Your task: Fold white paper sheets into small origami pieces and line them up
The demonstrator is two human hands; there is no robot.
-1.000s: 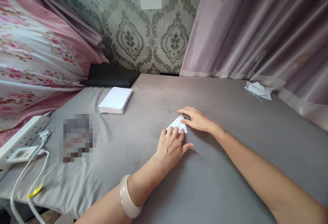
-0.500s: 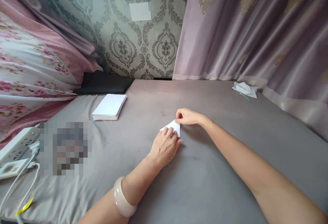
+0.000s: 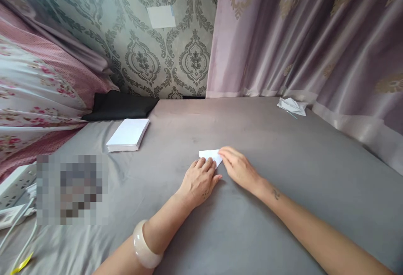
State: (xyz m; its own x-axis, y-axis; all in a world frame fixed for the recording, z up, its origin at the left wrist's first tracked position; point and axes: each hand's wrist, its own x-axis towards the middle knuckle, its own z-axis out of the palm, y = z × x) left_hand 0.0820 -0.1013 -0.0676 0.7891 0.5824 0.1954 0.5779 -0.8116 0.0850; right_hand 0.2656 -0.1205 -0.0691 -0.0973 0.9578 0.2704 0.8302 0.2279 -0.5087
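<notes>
A small piece of folded white paper (image 3: 209, 153) lies on the grey sheet in front of me, partly covered by my fingers. My left hand (image 3: 199, 181) rests flat over its near side, fingertips pressing it down and thumb apart to the right. At the paper's right corner, my right hand (image 3: 239, 166) has its fingers pressed together on the edge. The exact fold under the hands is hidden. A light-coloured bangle (image 3: 145, 245) circles my left forearm.
A stack of white paper (image 3: 128, 134) lies to the left, before a black cloth (image 3: 121, 105). White folded papers (image 3: 292, 106) sit at the far right by the purple curtain (image 3: 252, 52). A power strip (image 3: 15, 184) with cables is at the left edge, beside a blurred-out patch.
The folded paper has turned, its long straight edge now facing away from me. My right hand has moved nearer and lower along its right corner. The whole view has shifted slightly.
</notes>
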